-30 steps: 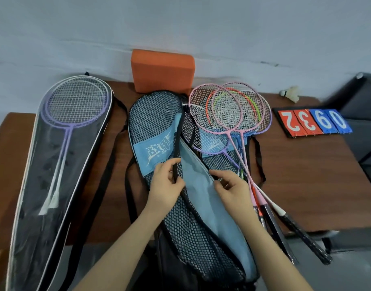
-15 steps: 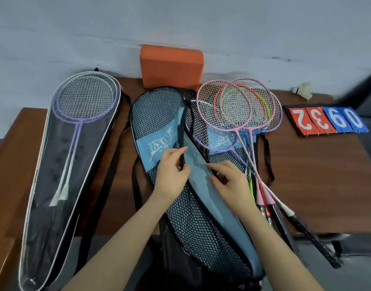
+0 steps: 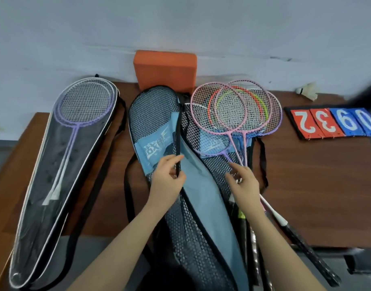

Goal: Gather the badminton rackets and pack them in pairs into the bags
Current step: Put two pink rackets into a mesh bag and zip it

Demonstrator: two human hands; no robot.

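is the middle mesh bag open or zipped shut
Open. The mesh bag gapes along its edge, showing the blue lining, while the left hand pinches the black zipper edge.

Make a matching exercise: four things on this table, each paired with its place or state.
1. orange block
2. shuttlecock
3. number cards
4. clear bag

A. far left, holding purple rackets
B. far right corner
C. against the wall, centre
D. right side, in front of the shuttlecock

Pairs: 1-C, 2-B, 3-D, 4-A
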